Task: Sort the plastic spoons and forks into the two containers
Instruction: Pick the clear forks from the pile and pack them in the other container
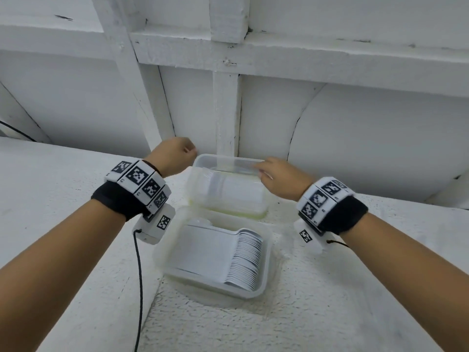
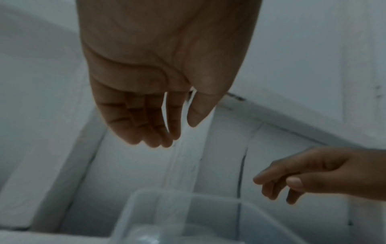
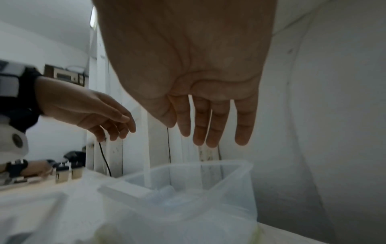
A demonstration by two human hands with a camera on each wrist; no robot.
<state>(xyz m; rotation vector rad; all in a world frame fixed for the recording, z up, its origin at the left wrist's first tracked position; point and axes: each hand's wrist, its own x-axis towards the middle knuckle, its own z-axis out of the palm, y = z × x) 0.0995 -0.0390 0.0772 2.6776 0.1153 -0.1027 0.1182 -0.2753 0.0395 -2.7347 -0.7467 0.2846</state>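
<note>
Two clear plastic containers stand on the white table. The near container [image 1: 266, 260] holds a neat stack of white plastic cutlery [image 1: 243, 260] with rounded heads on the right, apparently spoons. White cutlery also lies in the far container [image 1: 200, 161], too blurred to tell which kind. My left hand [image 1: 189, 151] hovers over its far left corner, fingers relaxed and empty [image 2: 177, 132]. My right hand [image 1: 261, 171] is at its far right rim, fingers straight and holding nothing [image 3: 200, 137]. That rim shows below the fingers [image 3: 246, 166].
A white wall with painted wooden battens [image 1: 225, 110] rises right behind the far container. A black cable [image 1: 139, 275] hangs from my left wrist device over the table. Small gear [image 3: 62, 173] sits far off to the left.
</note>
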